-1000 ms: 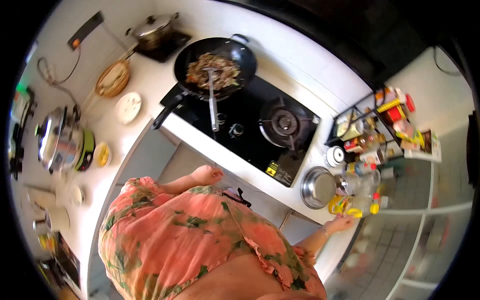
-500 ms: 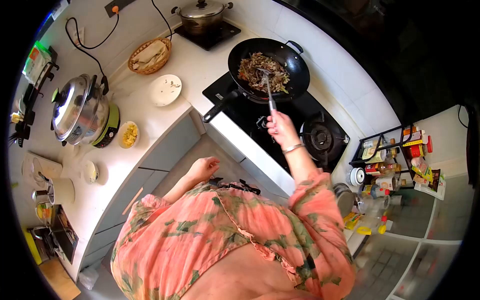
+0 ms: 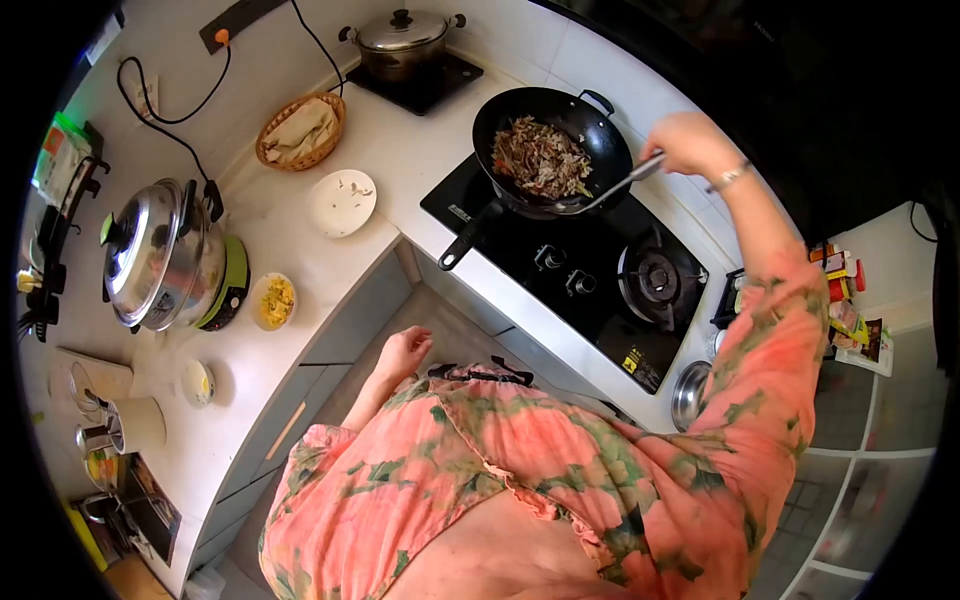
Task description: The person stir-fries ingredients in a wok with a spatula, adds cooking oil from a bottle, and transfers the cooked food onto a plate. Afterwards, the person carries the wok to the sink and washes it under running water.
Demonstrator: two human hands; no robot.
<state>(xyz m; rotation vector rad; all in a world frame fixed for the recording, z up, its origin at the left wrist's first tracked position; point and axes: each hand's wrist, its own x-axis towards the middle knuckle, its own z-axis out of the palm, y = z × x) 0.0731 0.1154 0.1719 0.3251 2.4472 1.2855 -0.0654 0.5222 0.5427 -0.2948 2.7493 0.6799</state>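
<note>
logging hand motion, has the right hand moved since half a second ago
Yes: against the hob, the right hand moved from over the knobs toward the back wall.

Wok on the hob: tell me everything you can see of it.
The wok is round, black and metal-looking, with a slight sheen on its bare inner wall. A long dark handle points toward the person; a small loop handle sits opposite. It rests roughly level on the hob, uncovered, holding chopped, mixed food. The spatula crosses its near-right rim; whether they touch is unclear.
</note>
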